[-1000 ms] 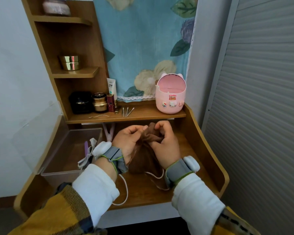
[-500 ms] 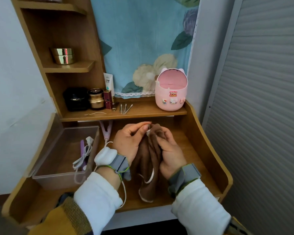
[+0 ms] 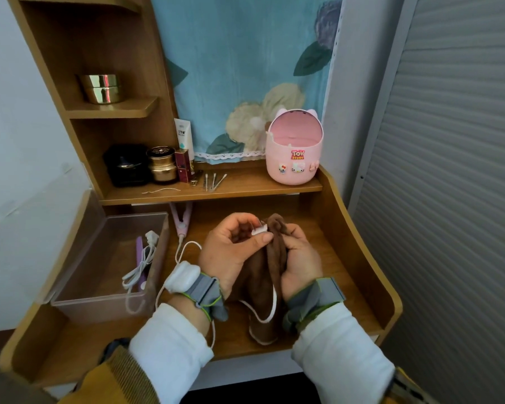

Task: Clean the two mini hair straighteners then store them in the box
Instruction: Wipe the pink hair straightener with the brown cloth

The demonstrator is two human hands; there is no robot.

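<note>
The left hand (image 3: 231,249) pinches a hard white plug (image 3: 259,230); the right hand (image 3: 299,258) squeezes a soft brown cloth (image 3: 263,284) (fuzzy, folded long) over the wooden desk's (image 3: 336,258) middle.

**Shelf clutter behind the desk**

A pink bin (image 3: 293,153) with cartoon stickers stood at the right end of the long shelf (image 3: 245,186). Towards its left end sat a black jar (image 3: 126,164), a gold jar (image 3: 161,164), a red box (image 3: 183,166) and a white tube (image 3: 183,135), side by side. Cotton swabs (image 3: 215,180) lay near the front edge. A gold tin (image 3: 101,88) rested on the small upper shelf (image 3: 129,107). A floral curtain (image 3: 239,68) hung behind.
</note>
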